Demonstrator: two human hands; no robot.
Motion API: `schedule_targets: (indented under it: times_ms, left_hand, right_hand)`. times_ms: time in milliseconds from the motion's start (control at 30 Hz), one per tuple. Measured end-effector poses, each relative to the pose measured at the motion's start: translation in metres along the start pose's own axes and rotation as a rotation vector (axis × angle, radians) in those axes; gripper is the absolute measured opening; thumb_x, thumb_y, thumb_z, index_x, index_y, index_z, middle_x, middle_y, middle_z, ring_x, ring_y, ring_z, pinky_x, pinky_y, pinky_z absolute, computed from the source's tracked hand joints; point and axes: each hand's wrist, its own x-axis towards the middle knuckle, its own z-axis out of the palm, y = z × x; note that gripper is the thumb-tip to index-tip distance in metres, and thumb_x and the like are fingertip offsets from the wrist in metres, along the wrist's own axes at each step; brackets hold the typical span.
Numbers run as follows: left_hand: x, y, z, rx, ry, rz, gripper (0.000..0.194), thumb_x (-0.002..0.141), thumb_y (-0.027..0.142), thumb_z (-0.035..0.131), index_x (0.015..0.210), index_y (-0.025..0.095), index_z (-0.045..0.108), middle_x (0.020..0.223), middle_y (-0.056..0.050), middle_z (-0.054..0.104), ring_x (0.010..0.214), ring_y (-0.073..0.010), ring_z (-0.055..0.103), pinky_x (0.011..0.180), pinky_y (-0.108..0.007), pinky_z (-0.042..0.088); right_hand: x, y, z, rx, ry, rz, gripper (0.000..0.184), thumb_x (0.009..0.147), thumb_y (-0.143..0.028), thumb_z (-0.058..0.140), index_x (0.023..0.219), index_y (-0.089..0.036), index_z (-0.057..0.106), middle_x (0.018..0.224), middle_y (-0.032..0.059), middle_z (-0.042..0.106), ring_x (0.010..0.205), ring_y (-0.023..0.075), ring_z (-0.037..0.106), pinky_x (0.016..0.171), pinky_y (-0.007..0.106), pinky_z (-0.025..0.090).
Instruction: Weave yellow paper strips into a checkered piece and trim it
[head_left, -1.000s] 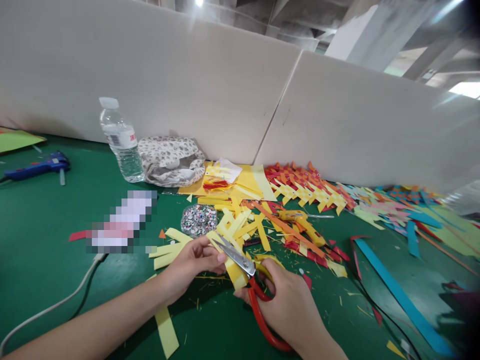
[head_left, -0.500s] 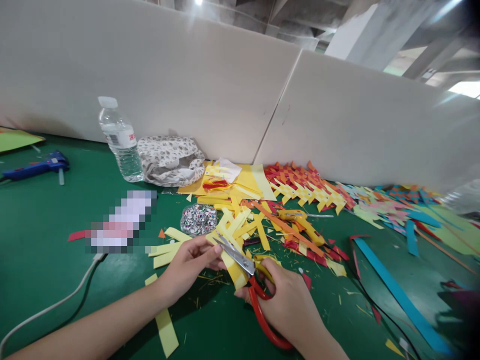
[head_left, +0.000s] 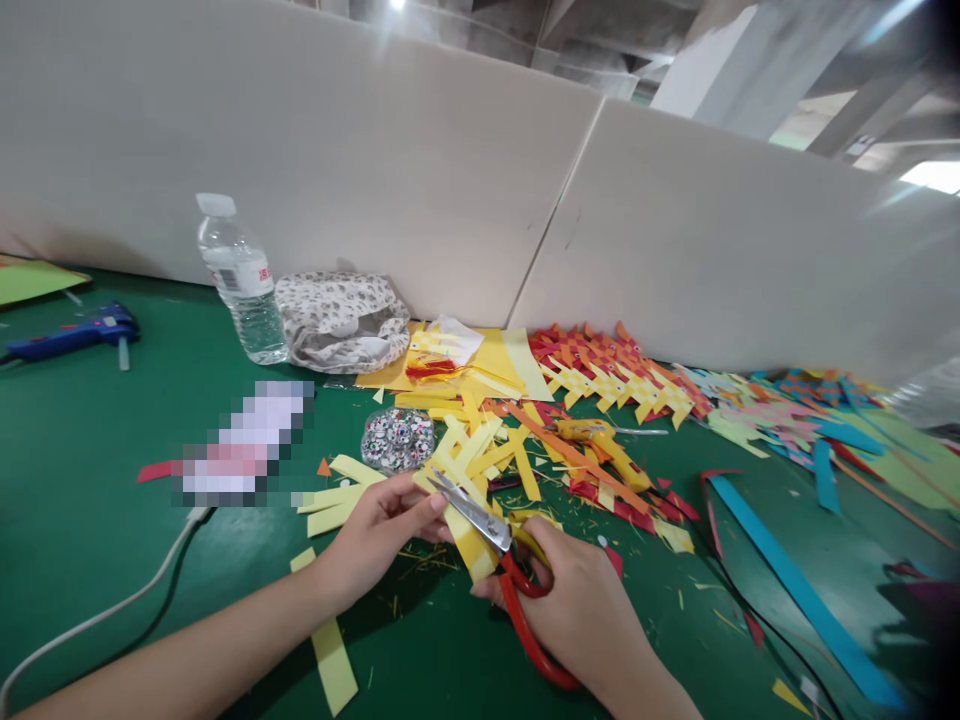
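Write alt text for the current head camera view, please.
A person's right hand holds red-handled scissors across yellow paper gripped in the left hand. Scattered paper strips lie nearby on a green table, with a plastic bottle farther back.

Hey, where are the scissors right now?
In the head view, the scissors are in the lower half, just right of centre, held in the right hand, blades at the yellow paper in the left hand.

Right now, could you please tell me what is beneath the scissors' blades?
Beneath the scissors' blades is yellow paper, held by the left hand. Whatever lies directly under the metal is covered, so I cannot see it.
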Motion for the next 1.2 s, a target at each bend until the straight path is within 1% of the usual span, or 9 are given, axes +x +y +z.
schedule_targets:
  times_ms: [133, 267, 567, 767, 833, 933, 1100, 1200]
  left_hand:
    - [-0.0002, 0.0006, 0.0002, 0.015, -0.002, 0.005, 0.022, 0.073, 0.037, 0.066, 0.077, 0.016, 0.065, 0.069, -0.001, 0.068, 0.063, -0.0137, 0.065, 0.064, -0.024, 0.052]
    - [0.0001, 0.0008, 0.0008, 0.012, -0.004, 0.001, 0.020, 0.073, 0.036, 0.066, 0.076, 0.016, 0.065, 0.067, 0.000, 0.067, 0.062, -0.0129, 0.064, 0.064, -0.023, 0.052]
    - [-0.0010, -0.0004, 0.0009, 0.005, -0.010, 0.006, 0.019, 0.075, 0.035, 0.066, 0.077, 0.016, 0.065, 0.067, 0.001, 0.067, 0.062, -0.0124, 0.064, 0.063, -0.023, 0.052]
    - [0.0000, -0.0013, -0.0006, 0.037, 0.008, 0.019, 0.018, 0.077, 0.035, 0.063, 0.077, 0.017, 0.063, 0.066, 0.001, 0.067, 0.062, -0.0126, 0.064, 0.062, -0.023, 0.051]
    - [0.0002, -0.0019, -0.0008, 0.055, 0.025, 0.024, 0.018, 0.077, 0.035, 0.063, 0.076, 0.017, 0.062, 0.065, 0.001, 0.066, 0.062, -0.0129, 0.064, 0.063, -0.023, 0.050]
    - [0.0003, -0.0029, -0.0007, 0.069, 0.035, 0.027, 0.019, 0.077, 0.036, 0.063, 0.077, 0.017, 0.062, 0.063, 0.001, 0.066, 0.062, -0.0133, 0.064, 0.063, -0.023, 0.050]
    - [0.0009, -0.0036, 0.0001, 0.054, -0.008, 0.033, 0.019, 0.077, 0.036, 0.063, 0.076, 0.017, 0.063, 0.064, 0.001, 0.067, 0.062, -0.0129, 0.064, 0.062, -0.022, 0.050]
    - [0.0006, -0.0032, 0.0005, 0.054, -0.039, 0.034, 0.021, 0.076, 0.037, 0.064, 0.076, 0.017, 0.065, 0.065, 0.000, 0.068, 0.063, -0.0137, 0.064, 0.062, -0.023, 0.050]
  right_hand:
    - [0.0007, -0.0016, 0.0000, 0.017, -0.027, 0.027, 0.039, 0.064, -0.053, 0.062, 0.066, -0.024, 0.035, 0.048, -0.0072, 0.043, 0.043, 0.0121, 0.040, 0.042, 0.021, 0.028]
    - [0.0010, -0.0021, 0.0003, 0.033, -0.035, 0.035, 0.038, 0.064, -0.051, 0.062, 0.065, -0.024, 0.034, 0.048, -0.0075, 0.043, 0.043, 0.0120, 0.041, 0.042, 0.021, 0.028]
    - [0.0016, -0.0015, 0.0001, 0.052, -0.024, 0.042, 0.036, 0.063, -0.049, 0.063, 0.065, -0.024, 0.038, 0.050, -0.0057, 0.048, 0.044, 0.0130, 0.045, 0.042, 0.022, 0.030]
    - [0.0040, -0.0014, 0.0008, 0.114, -0.098, 0.116, 0.046, 0.053, -0.054, 0.071, 0.073, -0.023, 0.044, 0.057, -0.0041, 0.055, 0.050, 0.0153, 0.051, 0.045, 0.023, 0.034]
    - [0.0049, -0.0017, 0.0000, 0.136, -0.127, 0.123, 0.047, 0.051, -0.054, 0.073, 0.073, -0.023, 0.044, 0.056, -0.0051, 0.054, 0.050, 0.0148, 0.051, 0.044, 0.022, 0.033]
    - [0.0056, -0.0021, -0.0018, 0.138, -0.135, 0.122, 0.050, 0.049, -0.055, 0.074, 0.073, -0.023, 0.045, 0.058, -0.0044, 0.055, 0.051, 0.0148, 0.050, 0.045, 0.022, 0.033]
    - [0.0048, -0.0029, -0.0045, 0.138, -0.121, 0.100, 0.053, 0.048, -0.061, 0.071, 0.074, -0.022, 0.045, 0.058, -0.0045, 0.052, 0.050, 0.0137, 0.047, 0.044, 0.022, 0.032]
    - [0.0041, -0.0038, -0.0061, 0.135, -0.106, 0.068, 0.048, 0.053, -0.060, 0.069, 0.070, -0.023, 0.043, 0.054, -0.0054, 0.049, 0.047, 0.0127, 0.042, 0.042, 0.022, 0.029]
